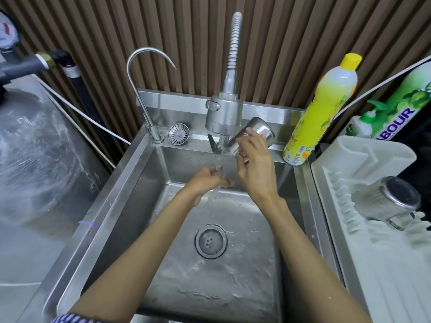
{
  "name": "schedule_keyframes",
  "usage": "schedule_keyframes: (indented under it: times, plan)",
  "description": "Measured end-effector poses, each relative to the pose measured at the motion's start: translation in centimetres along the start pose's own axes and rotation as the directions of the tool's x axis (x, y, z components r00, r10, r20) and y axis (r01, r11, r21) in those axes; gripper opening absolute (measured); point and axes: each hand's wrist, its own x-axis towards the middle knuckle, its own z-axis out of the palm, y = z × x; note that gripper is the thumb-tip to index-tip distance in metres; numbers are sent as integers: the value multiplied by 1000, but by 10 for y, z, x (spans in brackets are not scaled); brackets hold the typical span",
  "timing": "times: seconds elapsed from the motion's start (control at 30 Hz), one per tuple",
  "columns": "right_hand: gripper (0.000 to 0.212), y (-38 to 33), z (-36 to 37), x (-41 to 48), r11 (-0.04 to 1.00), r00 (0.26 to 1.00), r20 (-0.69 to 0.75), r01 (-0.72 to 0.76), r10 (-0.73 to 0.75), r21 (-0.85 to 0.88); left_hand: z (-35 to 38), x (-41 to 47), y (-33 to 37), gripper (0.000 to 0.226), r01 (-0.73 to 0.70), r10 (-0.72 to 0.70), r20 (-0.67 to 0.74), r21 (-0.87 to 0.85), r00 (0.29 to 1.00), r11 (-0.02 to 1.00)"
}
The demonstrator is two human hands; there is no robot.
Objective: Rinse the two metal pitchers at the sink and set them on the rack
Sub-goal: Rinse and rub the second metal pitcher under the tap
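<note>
My right hand (255, 166) grips a metal pitcher (258, 131), tilted with its base up and to the right, close under the spray faucet head (224, 115). Water runs from the faucet down onto my left hand (207, 180), which is loosely curled under the stream and holds nothing. The second metal pitcher (387, 201) lies on its side on the white dish rack (373, 264) at the right, its base toward me and its handle low. Both hands are over the steel sink (144, 173).
A yellow dish soap bottle (321, 108) stands on the sink's back right corner, beside a green-labelled soap pack (396, 113). A thin gooseneck tap (144, 89) and a strainer (178, 134) sit at the back left. The drain (211, 241) is mid-basin. A wet steel counter (35, 159) lies left.
</note>
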Motion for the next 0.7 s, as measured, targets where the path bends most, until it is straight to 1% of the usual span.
schedule_keyframes:
  times: [0.07, 0.1, 0.13, 0.17, 0.23, 0.27, 0.33, 0.43, 0.5, 0.53, 0.57, 0.63, 0.7]
  plan:
    - [16, 2, -6, 2, 978, 990, -68, -110, 124, 179, 0, -1, 1, 74, -17, 17, -4, -79, 1000, 997]
    - [14, 2, -9, 2, 939, 973, -70, -190, 219, 288, 1, -2, 1, 84, -31, 32, 1, -127, 999, 991]
    - [15, 1, -13, 2, 876, 948, -48, -270, 314, 401, 2, -4, 3, 89, -59, 61, 8, -163, 998, 985]
    - [20, 0, -16, 0, 797, 920, -15, -330, 391, 505, 4, -6, 4, 87, -89, 92, 9, -186, 996, 978]
    - [29, 0, -16, -5, 629, 874, 67, -397, 481, 669, 7, -10, 5, 76, -177, 175, -25, -207, 984, 962]
    - [29, -1, -15, -8, 546, 853, 116, -423, 508, 723, 8, -11, 5, 71, -227, 218, -65, -210, 974, 951]
    - [27, -2, -11, -12, 383, 819, 214, -459, 532, 802, 9, -17, 8, 69, -317, 288, -157, -207, 945, 926]
    - [26, -6, -8, -13, 170, 799, 335, -469, 499, 867, 11, -26, 13, 79, -445, 400, -260, -141, 879, 884]
    - [25, -10, -8, -12, 78, 794, 399, -483, 458, 872, 9, -32, 19, 87, -500, 464, -335, -23, 820, 866]
    - [25, -12, -8, -13, 65, 792, 420, -496, 442, 866, 6, -35, 21, 92, -504, 482, -375, 43, 792, 863]
    - [24, -14, -8, -13, 79, 790, 434, -512, 433, 855, 3, -37, 23, 94, -511, 505, -407, 103, 761, 853]
    - [22, -20, -10, -13, 148, 787, 436, -540, 436, 828, -4, -39, 24, 92, -518, 558, -422, 217, 714, 827]
    - [20, -24, -15, -13, 212, 784, 423, -556, 454, 804, -6, -45, 26, 95, -467, 548, -430, 287, 718, 837]
